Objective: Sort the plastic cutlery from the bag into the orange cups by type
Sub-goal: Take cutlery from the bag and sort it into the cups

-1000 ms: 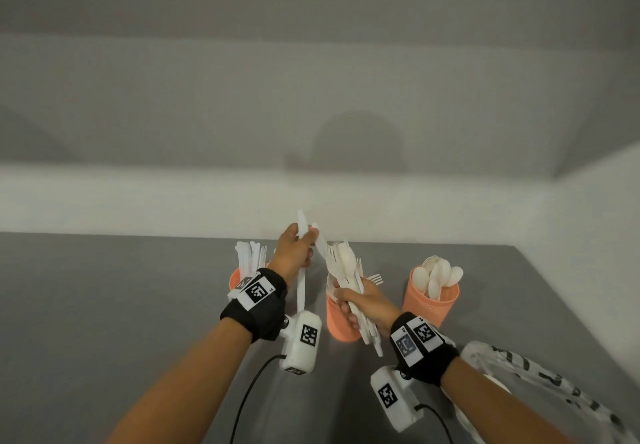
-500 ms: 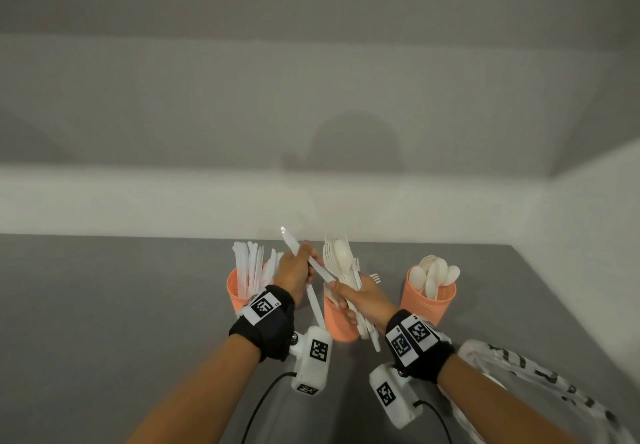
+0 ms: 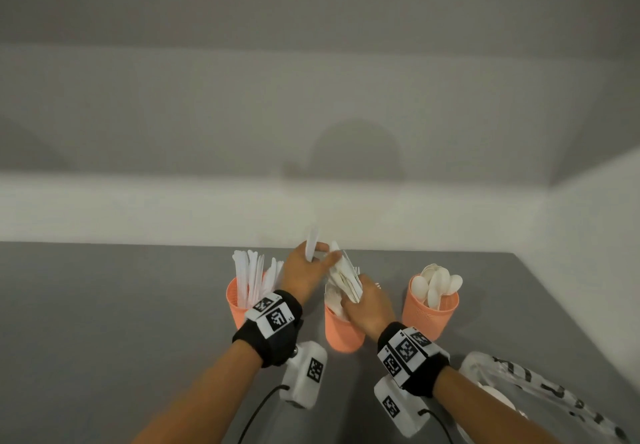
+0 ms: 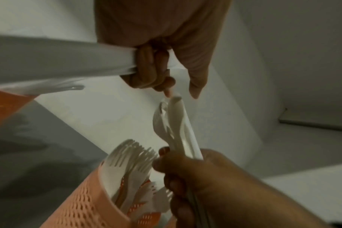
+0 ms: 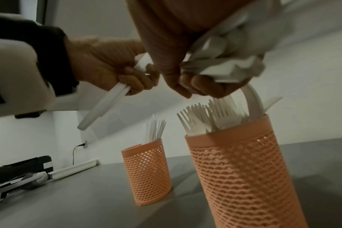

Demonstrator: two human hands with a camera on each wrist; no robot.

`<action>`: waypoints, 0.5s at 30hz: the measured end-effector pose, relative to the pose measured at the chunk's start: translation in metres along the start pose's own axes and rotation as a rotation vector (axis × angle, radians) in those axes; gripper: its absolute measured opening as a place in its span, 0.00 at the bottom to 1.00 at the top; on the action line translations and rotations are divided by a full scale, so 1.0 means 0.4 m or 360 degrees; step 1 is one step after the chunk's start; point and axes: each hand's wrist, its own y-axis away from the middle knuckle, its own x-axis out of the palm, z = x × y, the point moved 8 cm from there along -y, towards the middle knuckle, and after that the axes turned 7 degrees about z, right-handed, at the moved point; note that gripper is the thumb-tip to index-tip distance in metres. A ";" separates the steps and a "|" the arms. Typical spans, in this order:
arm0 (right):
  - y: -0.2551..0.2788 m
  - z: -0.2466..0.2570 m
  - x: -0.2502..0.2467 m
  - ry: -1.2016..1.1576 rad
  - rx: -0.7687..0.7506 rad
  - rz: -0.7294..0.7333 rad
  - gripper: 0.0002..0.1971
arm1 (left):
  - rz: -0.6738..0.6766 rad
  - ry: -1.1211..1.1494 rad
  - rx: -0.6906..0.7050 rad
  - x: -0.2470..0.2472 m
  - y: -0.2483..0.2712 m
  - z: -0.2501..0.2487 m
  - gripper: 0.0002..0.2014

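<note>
My left hand (image 3: 302, 270) grips one knife (image 5: 105, 100) while its fingertips reach the mixed bundle (image 3: 346, 279) clenched in my right hand (image 3: 369, 308) above the fork cup (image 3: 341, 334); pull singly, then drop knives into the left cup (image 3: 235, 300).

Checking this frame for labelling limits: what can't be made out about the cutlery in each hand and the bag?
- Bundle in the right hand: count and mix unclear; the pieces overlap and its fingers cover the handles, in every view.
- Piece gripped by the left hand: type uncertain; head view blurs it and the left fingers hide its middle.
- Bag: contents unreadable; cut off by the head view's edge.
</note>
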 end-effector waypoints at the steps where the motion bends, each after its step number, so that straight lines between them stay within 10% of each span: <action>1: 0.001 0.003 0.003 0.0009 -0.0006 0.0009 0.15 | 0.0002 -0.0020 0.0023 0.010 0.004 0.004 0.10; 15: -0.006 -0.018 0.002 -0.0123 0.0003 0.0013 0.16 | -0.0220 0.0230 -0.0057 -0.004 -0.011 0.021 0.07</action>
